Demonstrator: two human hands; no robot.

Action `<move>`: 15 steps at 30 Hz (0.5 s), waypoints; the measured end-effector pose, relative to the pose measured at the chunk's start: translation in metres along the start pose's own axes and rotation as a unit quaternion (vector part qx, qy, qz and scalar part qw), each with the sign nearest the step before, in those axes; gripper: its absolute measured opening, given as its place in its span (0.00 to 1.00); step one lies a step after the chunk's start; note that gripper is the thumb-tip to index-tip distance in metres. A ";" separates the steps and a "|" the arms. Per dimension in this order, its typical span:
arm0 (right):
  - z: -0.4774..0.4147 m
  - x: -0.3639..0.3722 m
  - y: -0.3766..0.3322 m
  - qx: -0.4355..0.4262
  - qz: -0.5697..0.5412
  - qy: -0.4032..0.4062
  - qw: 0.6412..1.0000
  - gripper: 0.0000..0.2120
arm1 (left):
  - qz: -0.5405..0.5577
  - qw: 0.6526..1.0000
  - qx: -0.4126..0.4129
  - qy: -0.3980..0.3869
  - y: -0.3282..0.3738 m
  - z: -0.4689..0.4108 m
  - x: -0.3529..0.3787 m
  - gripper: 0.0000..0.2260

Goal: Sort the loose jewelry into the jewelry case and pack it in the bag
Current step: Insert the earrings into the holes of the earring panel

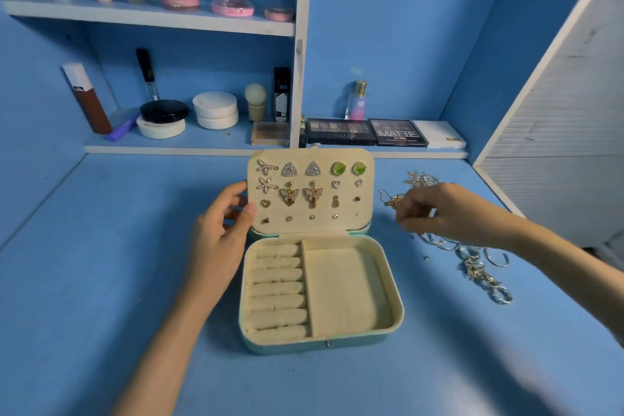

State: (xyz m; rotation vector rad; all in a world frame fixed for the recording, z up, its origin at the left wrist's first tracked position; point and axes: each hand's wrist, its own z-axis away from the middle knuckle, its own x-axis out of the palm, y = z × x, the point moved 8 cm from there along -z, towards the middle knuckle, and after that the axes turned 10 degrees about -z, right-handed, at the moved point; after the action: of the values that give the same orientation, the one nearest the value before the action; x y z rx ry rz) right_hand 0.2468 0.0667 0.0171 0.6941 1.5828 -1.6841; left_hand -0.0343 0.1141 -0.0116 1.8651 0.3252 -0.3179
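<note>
Two hands work over a blue worktop (101, 263) in the head view. A teal jewelry case (324, 347) lies open in the middle of it, near the person. The case's beige earring panel (304, 228) stands upright at the back, studded with rows of earrings: starfish, triangles, green stones, butterflies, small hearts and tiny studs. In the base, a column of ring rolls (277, 290) fills the left side and a plain open compartment (341, 287) takes the right. The left hand (223, 240) holds the panel's left edge, thumb on the front face and fingers curled round behind it. The right hand (439, 213) is out to the right of the case, its fingertips pinched on a small gold earring (393, 201) lifted just above the worktop. Around and beneath that hand lies the loose jewelry (479, 267), a tangle of silver rings and chains spread along the worktop's right side. Behind the case, on the lowest shelf (202, 140), stand eyeshadow palettes (341, 132), a perfume bottle (358, 101) and assorted cosmetic jars.
</note>
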 end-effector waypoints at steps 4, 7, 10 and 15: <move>0.017 0.002 0.018 0.029 0.084 -0.054 0.995 0.06 | -0.003 1.000 0.005 -0.003 -0.002 -0.001 0.000 0.12; 0.024 0.002 0.021 0.035 0.098 -0.065 0.992 0.07 | -0.004 1.000 0.020 0.006 0.004 0.000 -0.001 0.12; 0.027 0.005 0.022 0.037 0.122 -0.073 0.989 0.09 | -0.004 1.000 0.015 0.005 0.001 0.000 0.000 0.12; 0.026 0.010 0.021 0.033 0.123 -0.064 0.990 0.10 | -0.016 1.000 0.016 -0.001 -0.003 -0.001 0.000 0.13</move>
State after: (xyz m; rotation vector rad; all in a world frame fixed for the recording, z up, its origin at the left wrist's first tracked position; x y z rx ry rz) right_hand 0.2602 0.0397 -0.0009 0.7655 1.2998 -1.5711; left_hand -0.0351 0.1163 -0.0144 1.8921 0.3505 -0.3481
